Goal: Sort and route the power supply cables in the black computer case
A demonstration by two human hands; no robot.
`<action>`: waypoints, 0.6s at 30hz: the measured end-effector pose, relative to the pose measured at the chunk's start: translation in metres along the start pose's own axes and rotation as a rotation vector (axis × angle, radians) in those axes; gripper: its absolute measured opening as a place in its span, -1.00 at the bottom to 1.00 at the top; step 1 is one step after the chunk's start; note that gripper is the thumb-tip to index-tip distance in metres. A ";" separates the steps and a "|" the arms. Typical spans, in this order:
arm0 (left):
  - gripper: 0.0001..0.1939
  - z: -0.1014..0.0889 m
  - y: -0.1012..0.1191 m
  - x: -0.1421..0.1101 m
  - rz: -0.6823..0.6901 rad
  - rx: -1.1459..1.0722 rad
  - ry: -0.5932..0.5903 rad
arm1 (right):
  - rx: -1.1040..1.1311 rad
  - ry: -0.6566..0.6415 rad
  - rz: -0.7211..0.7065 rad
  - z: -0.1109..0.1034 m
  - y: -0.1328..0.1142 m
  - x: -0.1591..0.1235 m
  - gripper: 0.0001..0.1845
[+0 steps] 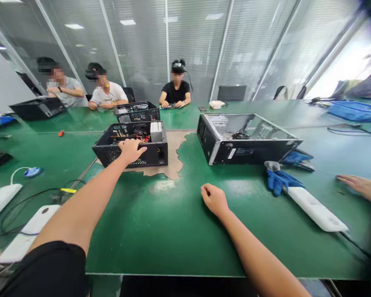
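Observation:
My left hand (131, 151) lies over the near rim of an open black computer case (156, 153), its fingers hooked over the edge and its thumb stretched along the side. Inside that case, a grey power supply box (156, 131) and coloured wires show. My right hand (214, 199) rests on the green table as a loose fist, with nothing visible in it. Beyond it, to the right, a larger open computer case (253, 152) lies on its side. Brown cardboard (172, 159) sits under the left case.
Blue gloves (282, 181) lie by a white power strip (317, 209) at right. Another person's hand (363, 187) is at the right edge. More power strips (31, 231) and cables are at left. Several people sit across the table, near further black cases (38, 108).

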State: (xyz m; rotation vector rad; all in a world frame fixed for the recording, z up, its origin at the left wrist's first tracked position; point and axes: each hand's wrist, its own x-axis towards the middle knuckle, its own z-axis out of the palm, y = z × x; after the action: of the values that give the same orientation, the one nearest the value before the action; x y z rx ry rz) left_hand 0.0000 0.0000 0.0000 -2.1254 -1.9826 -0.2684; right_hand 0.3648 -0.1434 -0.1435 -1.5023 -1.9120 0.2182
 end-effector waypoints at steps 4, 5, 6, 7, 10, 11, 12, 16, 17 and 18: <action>-0.48 0.001 0.011 -0.012 0.009 -0.039 0.009 | 0.014 0.001 -0.013 0.002 -0.002 0.000 -0.73; -0.49 0.001 0.014 -0.016 0.009 -0.050 0.017 | 0.023 0.003 -0.015 0.003 -0.002 0.000 -0.73; -0.50 0.001 0.017 -0.020 0.012 -0.061 0.023 | 0.032 0.004 -0.016 0.003 -0.003 0.000 -0.73; -0.51 0.000 0.021 -0.024 0.020 -0.071 0.029 | 0.041 0.005 -0.016 0.003 -0.003 0.000 -0.73; -0.52 -0.003 0.034 -0.038 0.055 -0.102 0.053 | 0.060 0.008 -0.016 0.003 -0.004 0.000 -0.73; -0.52 -0.004 0.039 -0.043 0.068 -0.112 0.058 | 0.064 0.011 -0.016 0.003 -0.004 0.000 -0.73; -0.52 -0.006 0.044 -0.048 0.075 -0.123 0.066 | 0.068 0.016 -0.015 0.002 -0.004 0.000 -0.73; -0.52 -0.015 0.065 -0.067 0.089 -0.154 0.076 | 0.087 0.045 -0.009 0.001 -0.004 0.000 -0.73; -0.52 -0.017 0.070 -0.072 0.090 -0.158 0.074 | 0.096 0.054 -0.008 0.000 -0.004 0.000 -0.72; -0.51 -0.019 0.075 -0.076 0.088 -0.164 0.065 | 0.108 0.070 -0.005 0.000 -0.004 0.000 -0.72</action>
State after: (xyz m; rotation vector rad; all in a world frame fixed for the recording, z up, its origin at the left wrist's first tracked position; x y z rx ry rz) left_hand 0.0691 -0.0831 -0.0064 -2.2643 -1.8839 -0.4935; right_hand 0.3618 -0.1451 -0.1411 -1.4151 -1.8196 0.2589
